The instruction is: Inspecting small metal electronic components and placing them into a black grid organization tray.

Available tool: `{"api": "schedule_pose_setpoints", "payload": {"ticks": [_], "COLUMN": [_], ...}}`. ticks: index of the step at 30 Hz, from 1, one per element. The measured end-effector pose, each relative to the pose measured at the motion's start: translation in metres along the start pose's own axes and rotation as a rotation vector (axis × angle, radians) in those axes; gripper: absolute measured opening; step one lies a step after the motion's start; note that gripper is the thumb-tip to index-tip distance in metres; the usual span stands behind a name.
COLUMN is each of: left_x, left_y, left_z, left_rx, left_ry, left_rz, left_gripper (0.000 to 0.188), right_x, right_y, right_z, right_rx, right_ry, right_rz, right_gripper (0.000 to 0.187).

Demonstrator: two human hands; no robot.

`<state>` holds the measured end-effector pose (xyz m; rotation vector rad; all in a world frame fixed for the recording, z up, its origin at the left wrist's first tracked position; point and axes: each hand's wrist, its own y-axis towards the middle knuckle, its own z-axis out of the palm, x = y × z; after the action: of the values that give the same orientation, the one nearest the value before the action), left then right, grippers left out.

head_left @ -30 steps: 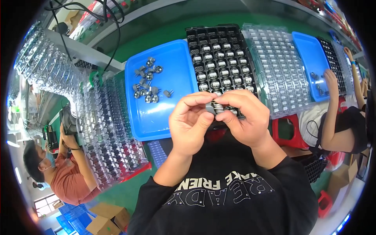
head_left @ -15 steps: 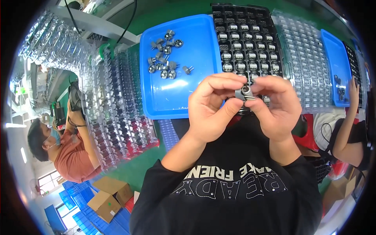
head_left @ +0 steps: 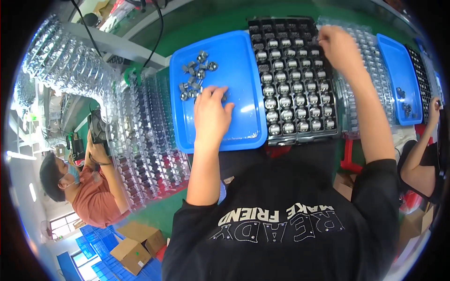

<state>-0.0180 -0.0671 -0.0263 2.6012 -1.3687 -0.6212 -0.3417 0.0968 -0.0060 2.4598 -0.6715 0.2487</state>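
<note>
My left hand [head_left: 211, 114] is over the blue tray [head_left: 187, 136], fingers spread and thumb apart. Its fingertips reach the near side of a group of small round grey metal parts [head_left: 200, 73], some showing thin pins; what lies under the fingers is hidden. My right hand [head_left: 338, 49] is at the far right edge of a black compartment tray [head_left: 300, 136], its thumb and fingers pinched together. Whatever may be in that pinch is hidden. Shiny round metal parts [head_left: 288, 127] sit in rows in the black tray, with several far compartments unfilled.
Clear plastic trays [head_left: 370, 61] lie right of the black tray; more clear trays [head_left: 150, 122] are stacked at left. Farther right is another blue tray [head_left: 398, 61] with a few parts. A masked person [head_left: 93, 187] works at left, another person's arm [head_left: 422, 145] at right.
My hands have moved apart from a grey part they held together. The left went to the blue tray's parts, the right to the black tray's far right edge. The view has shifted slightly.
</note>
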Motion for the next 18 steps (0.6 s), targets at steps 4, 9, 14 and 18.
{"api": "schedule_pose_setpoints", "payload": {"ticks": [4,9,14,18], "left_x": [0.004,0.010,0.003,0.020], "left_y": [-0.001,-0.007,-0.033,-0.047], "left_z": [0.009,-0.009,-0.032,-0.016], "left_rx": [0.075,-0.077,-0.145,0.006], "left_ry": [-0.053,-0.145,-0.464,-0.819], "left_rz": [-0.061,-0.057,-0.243,-0.316], "left_gripper": [0.032,0.028,0.028,0.032], "right_x": [-0.013,-0.005,-0.123,-0.228], "right_y": [0.013,0.024,0.015,-0.017], "right_z": [0.045,0.017,-0.034,-0.047], "right_rx": [0.247,0.305,0.042,0.125], "right_ry": [-0.300,-0.081,-0.217,-0.264], "right_rz": [-0.141,-0.034,0.395,0.533], "right_gripper": [0.013,0.022,0.033,0.035]}}
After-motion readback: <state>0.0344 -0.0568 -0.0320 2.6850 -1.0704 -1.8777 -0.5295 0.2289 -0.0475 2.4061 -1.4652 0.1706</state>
